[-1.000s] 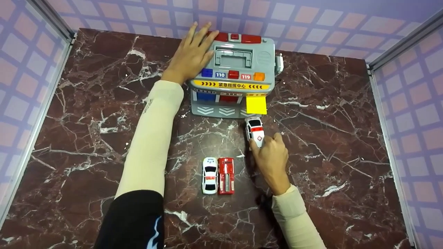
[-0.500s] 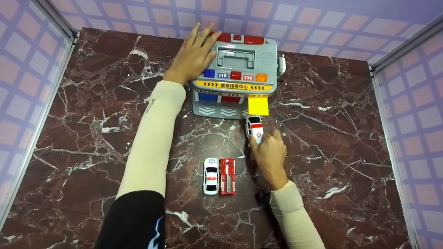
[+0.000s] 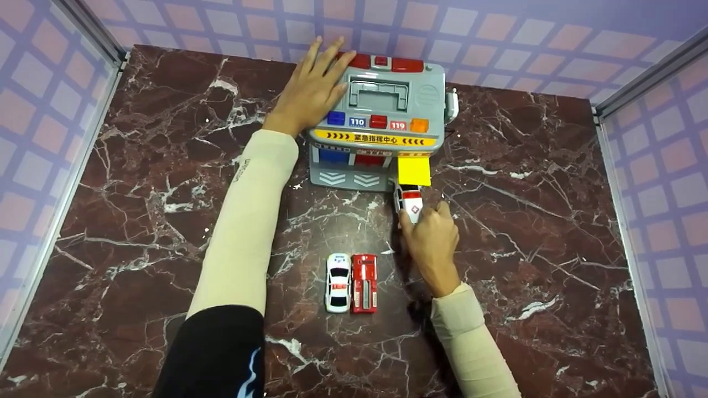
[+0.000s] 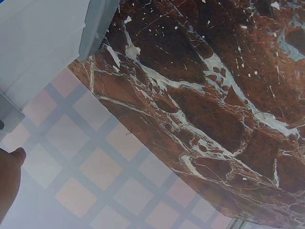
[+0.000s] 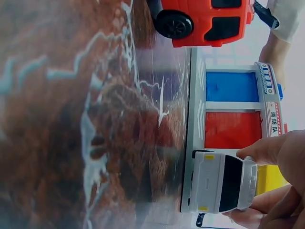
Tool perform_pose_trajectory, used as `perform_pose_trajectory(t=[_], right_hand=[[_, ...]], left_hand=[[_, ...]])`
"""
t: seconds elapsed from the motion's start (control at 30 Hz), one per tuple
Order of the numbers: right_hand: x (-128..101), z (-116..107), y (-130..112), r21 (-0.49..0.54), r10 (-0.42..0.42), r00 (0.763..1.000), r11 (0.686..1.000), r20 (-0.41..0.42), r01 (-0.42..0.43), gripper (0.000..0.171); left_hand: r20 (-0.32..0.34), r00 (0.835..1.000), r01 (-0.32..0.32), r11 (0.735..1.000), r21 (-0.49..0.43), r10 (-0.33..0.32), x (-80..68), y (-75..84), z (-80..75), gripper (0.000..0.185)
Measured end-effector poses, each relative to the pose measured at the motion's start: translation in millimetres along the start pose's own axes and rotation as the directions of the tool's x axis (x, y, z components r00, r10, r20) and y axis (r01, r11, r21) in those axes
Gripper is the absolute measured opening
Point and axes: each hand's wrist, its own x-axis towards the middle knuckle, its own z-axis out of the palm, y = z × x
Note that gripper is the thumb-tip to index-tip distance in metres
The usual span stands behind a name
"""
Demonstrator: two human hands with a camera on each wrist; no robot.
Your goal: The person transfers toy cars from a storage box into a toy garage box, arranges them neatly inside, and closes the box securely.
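A grey toy emergency station [image 3: 428,94] stands against the patterned back wall, with blue and red doors and a raised yellow flap [image 3: 414,171]. My left hand [image 3: 310,94] rests on its upper left side, fingers spread and straight. In the left wrist view only a bit of that hand [image 4: 8,179] shows at the edge. Thumb and fingers of my right hand [image 3: 432,240] pinch the rear of a white toy ambulance [image 3: 412,205] with a red stripe. Its front end is hidden beneath the yellow flap. The right wrist view shows the ambulance [image 5: 214,181] over the grey ramp edge.
Side by side in front of the station lie a white toy police car [image 3: 338,283] and a red toy fire truck [image 3: 364,283]. The dark red marbled tabletop [image 3: 525,232] is bounded by patterned panels [image 3: 652,166] at the back and sides.
My right hand has moved the ambulance forward toward the station, and its front now passes under the yellow flap. The left hand stays on the station; the whole view shifts slightly.
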Motion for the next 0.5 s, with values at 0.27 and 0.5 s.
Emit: perform_pose_trajectory(t=[0.27, 0.5], right_hand=[[3.5, 4.3, -0.7, -0.007, 0.007, 1.000, 1.000, 0.008, -0.007, 0.045], [6.1, 7.6, -2.3, -0.003, 0.020, 1.000, 1.000, 0.008, -0.020, 0.044]], left_hand=[[0.001, 1.000, -0.004, 1.000, 0.000, 0.004, -0.1, 0.5, -0.9, 0.055], [-0.014, 1.000, -0.012, 1.000, 0.004, 0.012, 0.0, -0.1, 0.7, 0.055]])
